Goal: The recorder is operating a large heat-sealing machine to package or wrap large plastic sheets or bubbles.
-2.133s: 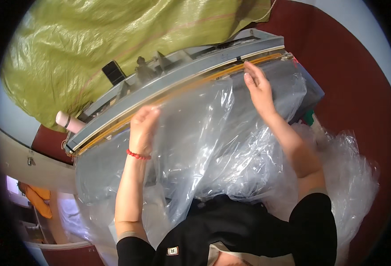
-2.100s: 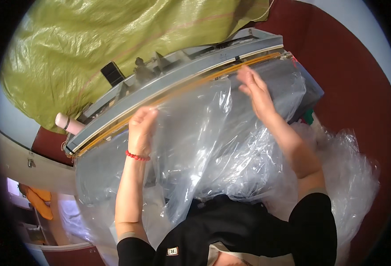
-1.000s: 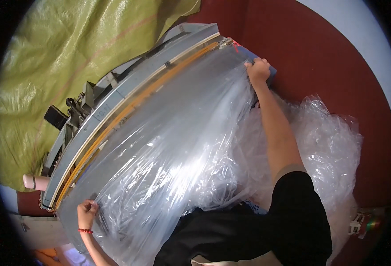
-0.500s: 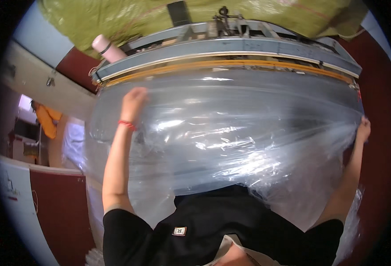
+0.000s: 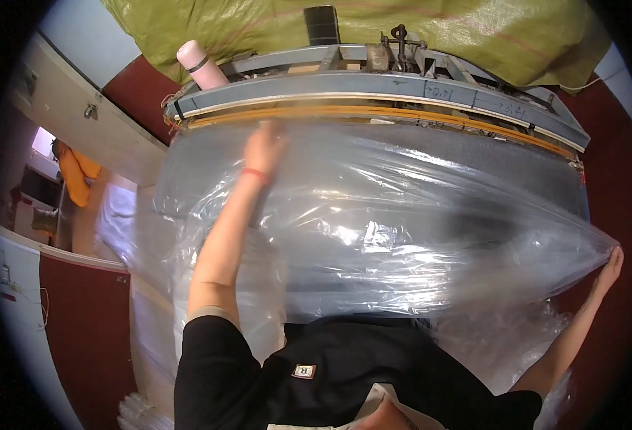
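A big clear plastic bag [image 5: 402, 229] is spread wide over a flat grey table [image 5: 473, 154]. The bag is thin, shiny and full of wrinkles, and you can see the grey top right through it. You cannot tell if anything is inside it. The left hand [image 5: 264, 147] is stretched out near the far edge of the table, at the top of the bag. It looks blurry, so you cannot tell if it is holding the plastic or just lying flat on it. A thin red band [image 5: 256, 174] goes round that wrist. The right hand [image 5: 609, 265] is far out to the side, pinching the corner of the bag and pulling it tight into a point. At the back of the table runs a long grey metal bar [image 5: 373, 86] with a yellow strip [image 5: 373, 113] under it. A pink bottle [image 5: 198, 63] with a rounded top stands by the left end of the bar. Behind it all lies a crinkly green sheet [image 5: 258, 25]. More clear plastic [image 5: 502, 344] is bunched up soft and puffy near the person's right arm.
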`<action>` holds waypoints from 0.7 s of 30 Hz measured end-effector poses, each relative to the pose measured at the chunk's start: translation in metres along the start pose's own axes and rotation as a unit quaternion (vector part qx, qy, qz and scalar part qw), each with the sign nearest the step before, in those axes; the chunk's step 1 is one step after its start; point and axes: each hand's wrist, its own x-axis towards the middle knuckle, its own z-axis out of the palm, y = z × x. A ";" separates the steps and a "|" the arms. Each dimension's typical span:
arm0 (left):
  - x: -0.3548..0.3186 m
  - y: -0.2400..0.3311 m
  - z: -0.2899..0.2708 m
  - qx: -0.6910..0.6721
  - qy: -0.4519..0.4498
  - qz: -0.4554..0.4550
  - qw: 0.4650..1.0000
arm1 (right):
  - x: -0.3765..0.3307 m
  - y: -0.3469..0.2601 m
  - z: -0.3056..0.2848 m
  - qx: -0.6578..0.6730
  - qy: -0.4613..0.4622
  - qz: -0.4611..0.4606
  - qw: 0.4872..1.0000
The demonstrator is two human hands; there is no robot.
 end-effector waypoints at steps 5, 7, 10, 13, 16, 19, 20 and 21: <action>0.013 -0.001 -0.013 0.000 -0.059 -0.003 0.998 | 0.001 0.016 -0.006 -0.028 0.007 -0.005 1.000; 0.024 -0.013 -0.012 0.020 -0.131 0.054 0.990 | 0.002 0.023 -0.001 -0.072 -0.001 -0.039 0.997; 0.046 -0.027 -0.024 -0.054 -0.234 -0.006 0.971 | 0.022 0.056 0.011 -0.074 -0.009 -0.046 0.996; 0.061 -0.026 -0.058 -0.196 -0.258 -0.003 0.946 | 0.057 0.078 0.021 -0.152 -0.037 -0.041 0.987; 0.062 -0.008 -0.085 -0.406 -0.083 -0.078 0.907 | 0.100 0.086 0.044 0.018 -0.043 0.048 0.998; 0.051 0.011 -0.083 -0.576 0.054 -0.179 0.796 | 0.071 0.037 0.143 -0.139 0.015 -0.022 0.990; 0.044 -0.041 -0.080 -0.424 0.130 -0.168 0.881 | 0.023 -0.028 0.204 -0.174 -0.017 -0.092 0.980; 0.047 -0.086 -0.057 -0.284 0.189 -0.139 0.930 | 0.045 0.005 0.213 -0.310 0.027 -0.158 0.937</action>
